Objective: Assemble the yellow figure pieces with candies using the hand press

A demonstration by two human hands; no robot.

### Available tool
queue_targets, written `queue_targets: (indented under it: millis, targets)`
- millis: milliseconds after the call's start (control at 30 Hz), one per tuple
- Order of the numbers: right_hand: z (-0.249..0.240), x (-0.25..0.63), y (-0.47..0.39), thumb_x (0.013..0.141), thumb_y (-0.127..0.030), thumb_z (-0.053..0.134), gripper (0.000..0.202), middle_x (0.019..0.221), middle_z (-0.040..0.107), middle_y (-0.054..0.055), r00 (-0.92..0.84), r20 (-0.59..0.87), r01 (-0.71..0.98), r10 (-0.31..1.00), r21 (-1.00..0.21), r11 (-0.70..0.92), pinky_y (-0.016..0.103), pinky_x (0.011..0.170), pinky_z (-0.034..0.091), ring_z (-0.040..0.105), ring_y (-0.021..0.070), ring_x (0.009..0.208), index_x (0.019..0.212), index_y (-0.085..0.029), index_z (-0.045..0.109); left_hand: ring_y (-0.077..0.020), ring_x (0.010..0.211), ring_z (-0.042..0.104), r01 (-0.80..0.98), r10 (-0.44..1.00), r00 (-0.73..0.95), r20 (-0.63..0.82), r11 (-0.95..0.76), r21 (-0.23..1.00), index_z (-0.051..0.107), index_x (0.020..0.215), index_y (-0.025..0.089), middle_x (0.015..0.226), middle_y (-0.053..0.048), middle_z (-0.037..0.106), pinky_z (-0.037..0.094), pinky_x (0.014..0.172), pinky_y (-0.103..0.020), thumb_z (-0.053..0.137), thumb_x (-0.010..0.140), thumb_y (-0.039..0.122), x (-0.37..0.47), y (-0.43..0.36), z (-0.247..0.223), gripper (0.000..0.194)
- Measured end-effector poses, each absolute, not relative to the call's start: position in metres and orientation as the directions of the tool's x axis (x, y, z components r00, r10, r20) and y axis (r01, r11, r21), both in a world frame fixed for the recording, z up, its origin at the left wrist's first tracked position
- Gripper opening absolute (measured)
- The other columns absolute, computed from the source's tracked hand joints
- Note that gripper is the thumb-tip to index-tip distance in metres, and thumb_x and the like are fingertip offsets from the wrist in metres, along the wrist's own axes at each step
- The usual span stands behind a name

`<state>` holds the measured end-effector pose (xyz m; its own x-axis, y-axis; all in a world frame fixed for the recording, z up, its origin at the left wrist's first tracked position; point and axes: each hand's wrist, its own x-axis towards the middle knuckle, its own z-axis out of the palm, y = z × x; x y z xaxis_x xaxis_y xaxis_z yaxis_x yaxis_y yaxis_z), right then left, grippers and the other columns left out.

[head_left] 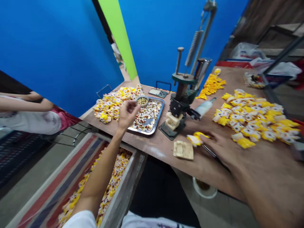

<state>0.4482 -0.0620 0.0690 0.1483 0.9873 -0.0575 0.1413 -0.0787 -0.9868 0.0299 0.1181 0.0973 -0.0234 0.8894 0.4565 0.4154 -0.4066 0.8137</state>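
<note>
My left hand (128, 113) hovers over the near left part of a metal tray (155, 126) of small white, red and yellow pieces. Its thumb and fingers are curled together beside a round dish of gold-coloured bits (142, 101); what they hold, if anything, is too small to make out. On the right, my right hand (215, 142), blurred, grips a yellow and white piece (196, 138) and a thin dark-handled tool (211, 152). Just left of and below that piece lies a cream block (183, 150). A green press (181, 98) with a cream fixture (173, 121) stands between my hands.
Piles of yellow and white pieces (256, 117) lie at the right and at the left (116, 101). A phone (158, 92) is behind the tray. A large crate (54, 180) of pieces stands below left; a white bucket (204, 188) is under the table. Another person's arm (26, 104) shows far left.
</note>
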Motion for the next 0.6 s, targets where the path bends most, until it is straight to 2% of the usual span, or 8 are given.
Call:
queue_targets:
  millis: [33,67,133,167,300,400,500,600]
  targets:
    - [0.072,0.434,-0.058,0.083,-0.06,0.092,0.043,0.124,0.083,0.01,0.101,-0.095,0.062,0.99,-0.993,-0.101,0.052,0.096,0.07,0.08,0.0358,0.117,0.116,-0.035,0.081,-0.0277,0.092,0.077,0.269,0.925,0.137,0.354,-0.379,0.885,0.069,0.133,0.025,0.117,-0.013,0.077,0.068,0.085,-0.049,0.086,0.095,0.052,0.055,0.086,0.087,0.049]
    - [0.074,0.42,-0.053,0.081,-0.06,0.094,0.051,0.126,0.083,0.01,0.059,-0.126,-0.01,0.99,-0.992,-0.125,0.05,0.101,0.068,0.079,0.0336,0.119,0.12,-0.032,0.078,-0.0281,0.095,0.079,0.157,0.923,0.264,0.281,-0.329,0.931,0.065,0.144,0.03,0.128,-0.014,0.075,0.07,0.085,-0.049,0.091,0.092,0.048,0.079,0.053,0.077,0.061]
    - [0.073,0.396,-0.044,0.079,-0.06,0.096,0.06,0.124,0.082,0.01,-0.001,-0.149,-0.1,0.989,-0.984,-0.148,0.046,0.103,0.066,0.079,0.0292,0.115,0.124,-0.027,0.073,-0.0289,0.11,0.08,0.026,0.883,0.395,0.253,-0.286,0.958,0.055,0.158,0.035,0.152,-0.014,0.067,0.07,0.098,-0.05,0.1,0.082,0.04,0.12,-0.002,0.06,0.089]
    - [0.072,0.386,-0.042,0.079,-0.059,0.096,0.061,0.122,0.083,0.009,-0.028,-0.148,-0.126,0.989,-0.981,-0.15,0.044,0.102,0.066,0.079,0.0272,0.112,0.124,-0.025,0.072,-0.0284,0.114,0.08,-0.01,0.887,0.381,0.261,-0.278,0.961,0.056,0.158,0.034,0.152,-0.013,0.067,0.07,0.101,-0.048,0.1,0.083,0.038,0.135,-0.022,0.053,0.087]
    - [0.062,0.365,-0.04,0.078,-0.055,0.098,0.06,0.119,0.083,0.007,-0.076,-0.133,-0.202,0.988,-0.968,-0.146,0.042,0.103,0.064,0.079,0.0233,0.109,0.124,-0.026,0.071,-0.025,0.114,0.08,-0.054,0.944,0.16,0.288,-0.283,0.958,0.069,0.137,0.025,0.133,-0.012,0.076,0.071,0.098,-0.04,0.093,0.091,0.037,0.167,-0.053,0.031,0.053]
    - [0.053,0.367,-0.036,0.079,-0.057,0.097,0.065,0.123,0.082,0.008,-0.092,-0.13,-0.244,0.987,-0.958,-0.149,0.043,0.105,0.065,0.079,0.0236,0.11,0.131,-0.027,0.071,-0.0244,0.114,0.08,-0.046,0.95,0.003,0.314,-0.313,0.949,0.071,0.136,0.023,0.133,-0.012,0.077,0.07,0.099,-0.039,0.092,0.092,0.035,0.168,-0.042,0.02,0.051]
    - [0.045,0.382,-0.024,0.08,-0.065,0.093,0.064,0.121,0.081,0.01,0.058,-0.118,-0.199,0.991,-0.974,-0.104,0.042,0.101,0.067,0.079,0.0238,0.104,0.124,-0.024,0.074,-0.0263,0.121,0.079,0.034,0.905,-0.129,0.405,-0.404,0.914,0.074,0.134,0.022,0.138,-0.012,0.076,0.068,0.106,-0.044,0.092,0.092,0.036,0.162,-0.021,0.012,0.048]
    - [0.038,0.403,-0.011,0.084,-0.072,0.087,0.058,0.112,0.081,0.008,0.251,-0.1,-0.135,0.963,-0.989,-0.068,0.04,0.096,0.066,0.076,0.0227,0.097,0.113,-0.023,0.075,-0.031,0.132,0.074,0.109,0.885,-0.124,0.449,-0.438,0.892,0.076,0.132,0.022,0.141,-0.013,0.075,0.067,0.11,-0.05,0.089,0.093,0.043,0.166,0.0,0.005,0.047]
